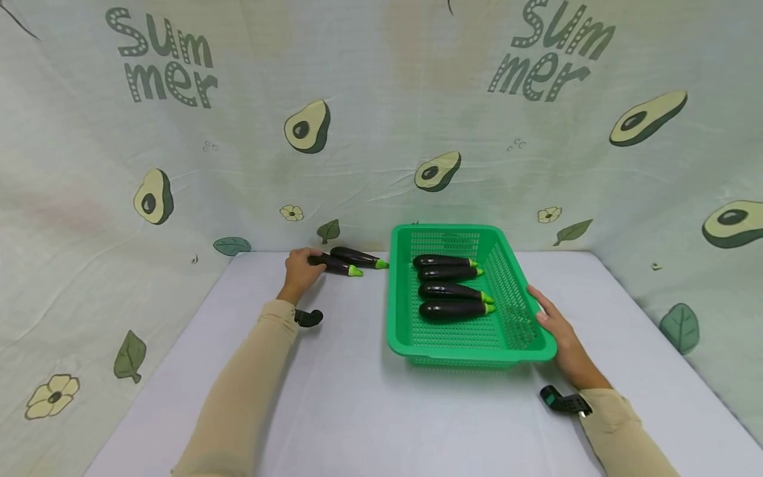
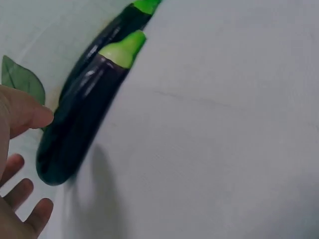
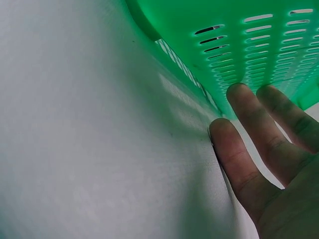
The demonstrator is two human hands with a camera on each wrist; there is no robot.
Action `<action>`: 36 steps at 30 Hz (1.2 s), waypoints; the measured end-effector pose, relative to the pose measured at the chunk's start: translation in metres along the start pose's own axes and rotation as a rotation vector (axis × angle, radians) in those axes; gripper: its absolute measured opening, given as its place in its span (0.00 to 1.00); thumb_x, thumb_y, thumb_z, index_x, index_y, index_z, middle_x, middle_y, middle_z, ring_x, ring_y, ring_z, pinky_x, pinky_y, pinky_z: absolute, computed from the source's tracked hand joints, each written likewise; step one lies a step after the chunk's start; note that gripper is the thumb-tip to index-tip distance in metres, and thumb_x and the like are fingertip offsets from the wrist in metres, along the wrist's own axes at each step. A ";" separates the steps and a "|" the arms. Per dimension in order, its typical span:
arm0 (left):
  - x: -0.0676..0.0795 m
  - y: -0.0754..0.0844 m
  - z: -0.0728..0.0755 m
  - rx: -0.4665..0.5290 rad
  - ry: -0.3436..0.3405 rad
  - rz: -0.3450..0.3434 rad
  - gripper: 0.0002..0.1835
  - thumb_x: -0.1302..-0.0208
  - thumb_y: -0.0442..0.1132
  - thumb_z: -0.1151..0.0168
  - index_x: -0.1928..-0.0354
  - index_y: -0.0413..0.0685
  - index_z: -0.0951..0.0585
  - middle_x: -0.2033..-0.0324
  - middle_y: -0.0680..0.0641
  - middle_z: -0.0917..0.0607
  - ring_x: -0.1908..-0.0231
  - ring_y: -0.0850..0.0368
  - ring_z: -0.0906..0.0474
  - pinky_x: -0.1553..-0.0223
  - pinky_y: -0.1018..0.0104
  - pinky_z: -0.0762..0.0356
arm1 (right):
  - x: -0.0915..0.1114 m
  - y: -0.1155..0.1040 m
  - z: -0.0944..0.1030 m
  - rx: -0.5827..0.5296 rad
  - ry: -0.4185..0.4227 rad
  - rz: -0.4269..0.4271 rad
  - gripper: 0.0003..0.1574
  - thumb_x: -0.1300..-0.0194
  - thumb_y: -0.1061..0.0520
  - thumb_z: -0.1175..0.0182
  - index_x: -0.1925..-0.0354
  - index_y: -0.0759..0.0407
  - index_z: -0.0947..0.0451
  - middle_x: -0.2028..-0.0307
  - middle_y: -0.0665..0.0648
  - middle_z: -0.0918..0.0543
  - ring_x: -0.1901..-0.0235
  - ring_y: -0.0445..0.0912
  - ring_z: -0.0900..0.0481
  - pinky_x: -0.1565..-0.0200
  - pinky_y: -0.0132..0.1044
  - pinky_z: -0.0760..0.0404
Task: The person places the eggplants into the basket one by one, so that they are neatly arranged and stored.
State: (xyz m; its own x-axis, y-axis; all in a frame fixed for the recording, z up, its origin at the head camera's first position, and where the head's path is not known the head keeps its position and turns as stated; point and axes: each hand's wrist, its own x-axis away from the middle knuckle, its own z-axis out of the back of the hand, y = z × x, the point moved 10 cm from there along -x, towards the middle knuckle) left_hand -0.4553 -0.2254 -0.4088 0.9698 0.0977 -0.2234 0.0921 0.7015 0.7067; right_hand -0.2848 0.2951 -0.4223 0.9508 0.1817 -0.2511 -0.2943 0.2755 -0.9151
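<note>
My left hand (image 1: pixel 300 270) holds the blunt end of a dark purple eggplant (image 1: pixel 338 265) at the back left, its green stem end pointing right. In the left wrist view, the thumb (image 2: pixel 37 117) lies against this eggplant (image 2: pixel 82 119), while three fingers spread apart below; the index finger is hidden. Behind it lies a second eggplant (image 1: pixel 356 257). My right hand (image 1: pixel 557 324) grips the right rim of a green plastic basket (image 1: pixel 394 331), with fingers (image 3: pixel 241 164) along the slotted outer wall. Inside the basket, several eggplants (image 1: pixel 448 311) lie in a row, stems to the right.
A white tablecloth (image 1: pixel 357 411) covers the table. Behind and beside it hangs a pale cloth (image 1: pixel 369 86) printed with avocados, leaves and lettering. The basket stands right of the two loose eggplants, its left rim close to the farther one's stem.
</note>
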 end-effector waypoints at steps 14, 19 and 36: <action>-0.009 -0.010 -0.008 -0.195 -0.118 0.034 0.31 0.36 0.42 0.35 0.29 0.52 0.27 0.23 0.41 0.52 0.30 0.27 0.55 0.42 0.27 0.46 | -0.001 0.003 0.000 0.004 0.005 -0.008 0.34 0.18 0.48 0.64 0.19 0.44 0.54 0.22 0.62 0.55 0.33 0.35 0.49 0.44 0.21 0.46; -0.010 -0.010 -0.009 -0.219 -0.129 0.013 0.30 0.36 0.41 0.35 0.31 0.49 0.26 0.23 0.40 0.52 0.29 0.27 0.56 0.41 0.27 0.46 | -0.002 0.001 -0.001 -0.007 0.000 0.010 0.34 0.18 0.50 0.64 0.19 0.46 0.54 0.22 0.63 0.55 0.34 0.35 0.48 0.45 0.19 0.45; -0.009 -0.005 -0.011 -0.289 -0.129 -0.066 0.28 0.35 0.42 0.37 0.32 0.48 0.26 0.28 0.33 0.39 0.30 0.29 0.49 0.41 0.28 0.45 | -0.001 0.002 -0.001 0.018 0.010 0.009 0.34 0.18 0.49 0.64 0.19 0.44 0.54 0.22 0.61 0.55 0.31 0.34 0.51 0.42 0.23 0.48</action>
State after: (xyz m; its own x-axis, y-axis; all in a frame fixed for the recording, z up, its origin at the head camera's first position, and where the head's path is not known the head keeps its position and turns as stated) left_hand -0.4667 -0.2217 -0.4176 0.9862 -0.0318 -0.1627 0.1057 0.8767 0.4693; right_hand -0.2860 0.2946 -0.4240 0.9491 0.1749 -0.2621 -0.3041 0.2908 -0.9072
